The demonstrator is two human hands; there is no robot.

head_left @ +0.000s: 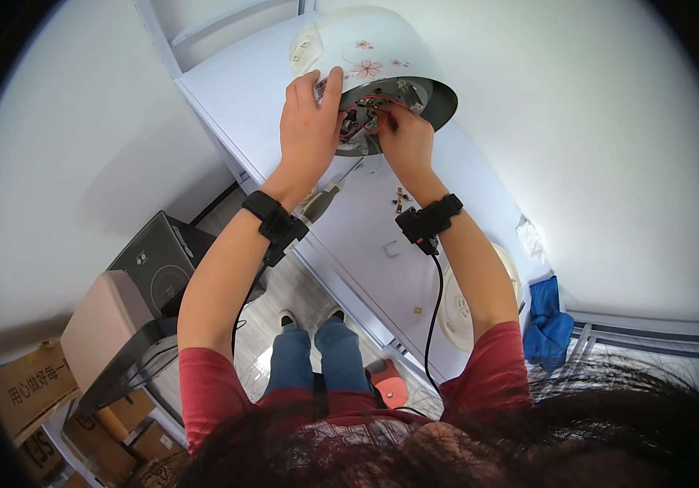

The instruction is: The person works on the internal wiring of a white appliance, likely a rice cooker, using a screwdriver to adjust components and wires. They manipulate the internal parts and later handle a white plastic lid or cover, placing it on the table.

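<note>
A white rice cooker (pixel 406 50) with red flower prints lies on its side at the far end of the table. Its underside faces me uncovered, with red wires (pixel 375 98) and metal parts inside the dark rim. My left hand (pixel 310 122) grips the edge of the shell, its fingers along the outside and its thumb by the opening. Reaching into the wiring, my right hand (pixel 406 140) has its fingers pinched together beside a red wire; what lies between the fingertips is hidden. A screwdriver (pixel 323 201) with a grey-green handle lies near my left wrist.
On the white table (pixel 349 236) lie small loose parts (pixel 400 200), a bent wire piece (pixel 391 250) and a round white cover (pixel 457 305) partly under my right forearm. A blue cloth (pixel 548 325) is at right. A black induction cooker (pixel 158 264) stands at left.
</note>
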